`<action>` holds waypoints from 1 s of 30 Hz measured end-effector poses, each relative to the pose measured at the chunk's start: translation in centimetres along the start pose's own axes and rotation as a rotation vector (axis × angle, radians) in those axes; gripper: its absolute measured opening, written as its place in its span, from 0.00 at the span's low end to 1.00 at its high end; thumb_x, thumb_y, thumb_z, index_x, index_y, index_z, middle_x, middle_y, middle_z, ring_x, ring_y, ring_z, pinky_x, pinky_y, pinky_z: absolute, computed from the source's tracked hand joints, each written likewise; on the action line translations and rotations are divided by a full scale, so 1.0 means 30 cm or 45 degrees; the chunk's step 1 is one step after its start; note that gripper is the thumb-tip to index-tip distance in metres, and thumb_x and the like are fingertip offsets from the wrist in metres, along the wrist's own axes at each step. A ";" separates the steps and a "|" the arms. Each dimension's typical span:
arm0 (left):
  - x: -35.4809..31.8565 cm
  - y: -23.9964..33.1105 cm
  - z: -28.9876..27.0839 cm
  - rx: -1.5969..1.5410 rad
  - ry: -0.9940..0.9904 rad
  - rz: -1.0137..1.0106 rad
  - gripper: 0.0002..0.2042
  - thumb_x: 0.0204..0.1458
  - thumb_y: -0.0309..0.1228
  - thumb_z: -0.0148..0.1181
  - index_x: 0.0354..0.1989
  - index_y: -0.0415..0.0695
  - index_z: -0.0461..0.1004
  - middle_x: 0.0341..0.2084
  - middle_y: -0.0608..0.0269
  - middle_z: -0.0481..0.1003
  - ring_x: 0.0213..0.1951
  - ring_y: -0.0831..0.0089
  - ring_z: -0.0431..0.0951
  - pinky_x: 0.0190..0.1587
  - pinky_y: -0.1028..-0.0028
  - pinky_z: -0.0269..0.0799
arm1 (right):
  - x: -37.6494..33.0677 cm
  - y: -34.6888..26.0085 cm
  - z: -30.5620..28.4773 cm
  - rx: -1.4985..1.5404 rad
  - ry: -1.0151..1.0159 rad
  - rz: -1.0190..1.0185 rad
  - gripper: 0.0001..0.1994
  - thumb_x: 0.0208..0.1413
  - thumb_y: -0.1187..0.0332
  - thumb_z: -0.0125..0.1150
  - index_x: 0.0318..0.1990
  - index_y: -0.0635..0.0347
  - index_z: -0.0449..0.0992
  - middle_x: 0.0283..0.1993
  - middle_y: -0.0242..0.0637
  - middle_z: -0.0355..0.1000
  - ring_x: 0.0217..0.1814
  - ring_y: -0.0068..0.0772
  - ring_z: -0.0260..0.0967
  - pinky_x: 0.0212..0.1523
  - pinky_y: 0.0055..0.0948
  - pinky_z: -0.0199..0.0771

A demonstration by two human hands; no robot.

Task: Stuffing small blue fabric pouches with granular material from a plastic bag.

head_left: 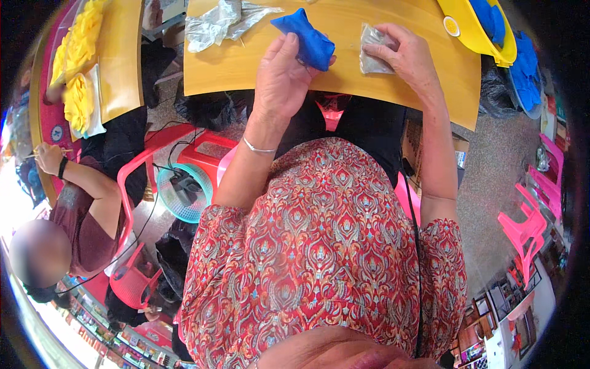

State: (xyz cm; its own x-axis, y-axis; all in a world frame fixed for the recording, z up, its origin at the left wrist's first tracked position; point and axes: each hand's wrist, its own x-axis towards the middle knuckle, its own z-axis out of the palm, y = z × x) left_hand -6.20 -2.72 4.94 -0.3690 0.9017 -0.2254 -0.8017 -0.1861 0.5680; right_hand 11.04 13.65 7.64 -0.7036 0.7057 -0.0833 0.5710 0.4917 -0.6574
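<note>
The left hand (286,83) holds a blue cloth pouch (309,43) above the brown bench (246,72), pinching it between thumb and fingers. The fingers of the right hand (415,61) are bent over a small grey plastic packet (373,64) and touch it; whether they pinch it, I cannot tell. Farther away, crumpled clear plastic bags (206,29) lie at left, and a yellow basin (476,42) holds blue cloth pieces (490,21) at right.

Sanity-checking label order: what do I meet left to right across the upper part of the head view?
Heap of yellow fabric pieces → crumpled translucent plastic bag → blue pillow-shaped fabric piece → greyish square packet → yellow curved plastic container → blue fabric pile.
</note>
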 end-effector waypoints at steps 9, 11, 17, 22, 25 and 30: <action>0.010 -0.004 0.009 0.062 -0.016 -0.020 0.15 0.63 0.37 0.48 0.51 0.41 0.66 0.46 0.49 0.74 0.47 0.56 0.76 0.50 0.53 0.73 | -0.066 -0.012 0.024 0.700 0.123 -0.342 0.11 0.52 0.76 0.62 0.44 0.60 0.76 0.46 0.30 0.73 0.46 0.23 0.72 0.46 0.23 0.73; 0.007 -0.001 0.014 0.079 -0.004 -0.011 0.14 0.63 0.37 0.48 0.50 0.40 0.68 0.45 0.49 0.75 0.46 0.58 0.77 0.49 0.56 0.74 | -0.098 -0.065 -0.001 0.955 -0.053 -0.333 0.11 0.54 0.79 0.60 0.45 0.60 0.75 0.45 0.29 0.73 0.46 0.23 0.71 0.47 0.22 0.72; -0.009 -0.015 0.037 0.057 -0.060 0.048 0.11 0.62 0.33 0.50 0.45 0.38 0.71 0.40 0.57 0.76 0.42 0.69 0.77 0.46 0.67 0.74 | -0.145 -0.161 0.000 0.752 -0.015 -0.263 0.12 0.55 0.75 0.60 0.47 0.59 0.75 0.41 0.28 0.74 0.44 0.17 0.70 0.47 0.21 0.71; -0.019 -0.015 0.051 0.269 -0.044 0.129 0.11 0.62 0.33 0.51 0.45 0.39 0.72 0.38 0.62 0.76 0.40 0.72 0.77 0.46 0.68 0.74 | -0.155 -0.198 0.010 0.590 0.052 -0.414 0.10 0.52 0.74 0.60 0.43 0.60 0.76 0.37 0.33 0.75 0.38 0.25 0.73 0.41 0.23 0.73; -0.024 -0.017 0.049 0.279 -0.086 0.149 0.11 0.62 0.34 0.51 0.45 0.39 0.72 0.38 0.61 0.76 0.41 0.71 0.76 0.46 0.67 0.73 | -0.155 -0.199 0.019 0.416 0.097 -0.405 0.10 0.51 0.74 0.60 0.42 0.60 0.76 0.36 0.35 0.75 0.37 0.29 0.74 0.40 0.24 0.73; -0.026 -0.022 0.052 0.268 -0.059 0.145 0.11 0.62 0.34 0.51 0.44 0.39 0.72 0.38 0.62 0.76 0.41 0.72 0.76 0.45 0.68 0.74 | -0.159 -0.198 0.030 0.343 0.218 -0.428 0.09 0.49 0.74 0.59 0.40 0.61 0.76 0.32 0.40 0.73 0.32 0.35 0.74 0.35 0.28 0.73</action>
State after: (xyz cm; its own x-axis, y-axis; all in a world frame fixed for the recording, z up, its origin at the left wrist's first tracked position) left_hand -4.67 -2.69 5.97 -0.4257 0.8974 -0.1163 -0.6384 -0.2068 0.7414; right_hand 10.62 6.92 11.26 -0.7377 0.6152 0.2780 0.1771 0.5737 -0.7997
